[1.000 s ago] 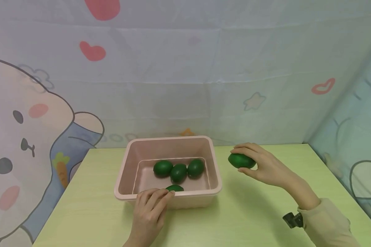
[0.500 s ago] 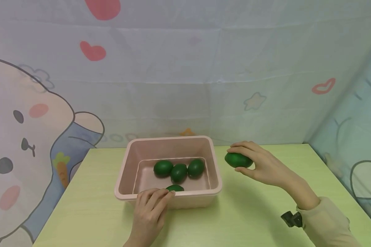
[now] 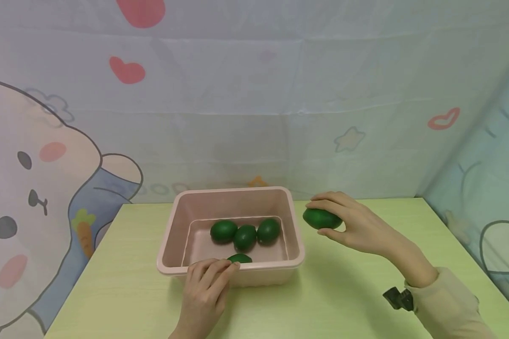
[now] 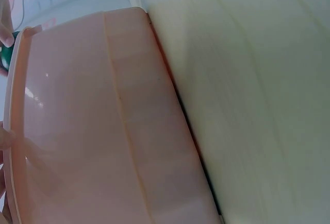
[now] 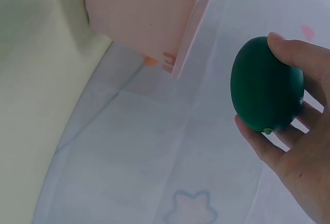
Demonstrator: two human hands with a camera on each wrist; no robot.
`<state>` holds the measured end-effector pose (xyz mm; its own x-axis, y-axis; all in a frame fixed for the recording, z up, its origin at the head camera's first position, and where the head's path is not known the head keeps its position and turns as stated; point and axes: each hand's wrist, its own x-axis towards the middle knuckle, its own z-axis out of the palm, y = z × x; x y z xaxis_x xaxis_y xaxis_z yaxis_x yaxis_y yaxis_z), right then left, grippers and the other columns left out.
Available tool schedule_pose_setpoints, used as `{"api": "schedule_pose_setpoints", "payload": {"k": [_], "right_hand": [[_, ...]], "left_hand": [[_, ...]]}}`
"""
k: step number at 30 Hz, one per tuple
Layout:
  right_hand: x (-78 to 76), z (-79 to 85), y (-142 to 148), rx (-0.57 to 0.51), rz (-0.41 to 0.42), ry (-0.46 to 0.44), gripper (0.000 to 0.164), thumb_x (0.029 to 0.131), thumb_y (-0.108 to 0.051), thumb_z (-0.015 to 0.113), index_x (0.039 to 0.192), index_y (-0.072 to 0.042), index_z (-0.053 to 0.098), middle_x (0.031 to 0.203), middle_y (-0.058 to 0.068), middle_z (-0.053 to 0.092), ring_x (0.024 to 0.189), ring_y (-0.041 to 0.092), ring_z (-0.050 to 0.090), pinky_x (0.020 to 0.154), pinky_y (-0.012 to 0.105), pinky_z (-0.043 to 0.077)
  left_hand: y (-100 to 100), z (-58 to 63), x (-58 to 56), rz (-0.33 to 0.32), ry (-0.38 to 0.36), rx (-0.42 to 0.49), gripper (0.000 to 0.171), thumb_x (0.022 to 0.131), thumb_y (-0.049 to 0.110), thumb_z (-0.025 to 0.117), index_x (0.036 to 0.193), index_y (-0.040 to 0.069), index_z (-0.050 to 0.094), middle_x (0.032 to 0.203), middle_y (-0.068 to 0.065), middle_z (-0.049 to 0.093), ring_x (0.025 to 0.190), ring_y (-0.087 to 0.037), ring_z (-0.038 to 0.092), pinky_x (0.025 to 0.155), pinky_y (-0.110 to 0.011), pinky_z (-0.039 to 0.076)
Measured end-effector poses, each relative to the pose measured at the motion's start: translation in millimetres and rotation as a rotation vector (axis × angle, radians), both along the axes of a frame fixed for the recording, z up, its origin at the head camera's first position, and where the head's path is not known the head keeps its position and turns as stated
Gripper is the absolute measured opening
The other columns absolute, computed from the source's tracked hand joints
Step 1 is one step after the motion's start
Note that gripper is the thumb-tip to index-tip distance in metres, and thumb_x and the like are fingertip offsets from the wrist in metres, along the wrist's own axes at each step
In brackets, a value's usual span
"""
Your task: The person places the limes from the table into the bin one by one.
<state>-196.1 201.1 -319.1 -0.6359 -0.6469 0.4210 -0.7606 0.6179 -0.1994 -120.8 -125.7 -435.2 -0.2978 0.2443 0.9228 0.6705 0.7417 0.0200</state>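
Observation:
My right hand (image 3: 352, 223) holds a green lime (image 3: 321, 218) between the thumb and fingers, in the air just right of a pink plastic bin (image 3: 295, 226). In the right wrist view the lime (image 5: 265, 87) looks dark, smooth and oval, with a small stem end low down. My left hand (image 3: 205, 292) grips the bin's front rim, fingers hooked over the edge; the left wrist view shows the bin's outer wall (image 4: 77, 105) and only parts of the fingers. More limes lie inside: three, such as the middle lime (image 3: 245, 238), are grouped together, and a front lime (image 3: 240, 258) is partly hidden by the rim.
The bin stands on a pale yellow-green table (image 3: 127, 263). Behind the table hangs a printed cloth backdrop (image 3: 237, 117) with a cartoon bear, hearts and stars. A small black device (image 3: 398, 299) sits at the right sleeve.
My right hand has moved slowly left and slightly up with the lime, closer to the bin. My left hand, the bin and the limes inside have stayed in place.

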Motion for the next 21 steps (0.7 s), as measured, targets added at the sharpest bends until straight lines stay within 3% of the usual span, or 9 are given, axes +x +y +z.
{"api": "schedule_pose_setpoints", "payload": {"k": [21], "right_hand": [[-1.2,24.0,-23,0.026,0.088,0.011,0.050,0.082,-0.020,0.075,0.129,-0.018,0.058,0.131,-0.004,0.055,0.119,0.015,0.052,0.093,0.035,0.050]], "left_hand": [[2,3.0,0.4,0.001,0.020,0.003,0.030,0.100,0.013,0.045,0.095,0.010,0.074,0.090,-0.006,0.069,0.085,-0.025,0.058,0.079,-0.036,0.040]]}}
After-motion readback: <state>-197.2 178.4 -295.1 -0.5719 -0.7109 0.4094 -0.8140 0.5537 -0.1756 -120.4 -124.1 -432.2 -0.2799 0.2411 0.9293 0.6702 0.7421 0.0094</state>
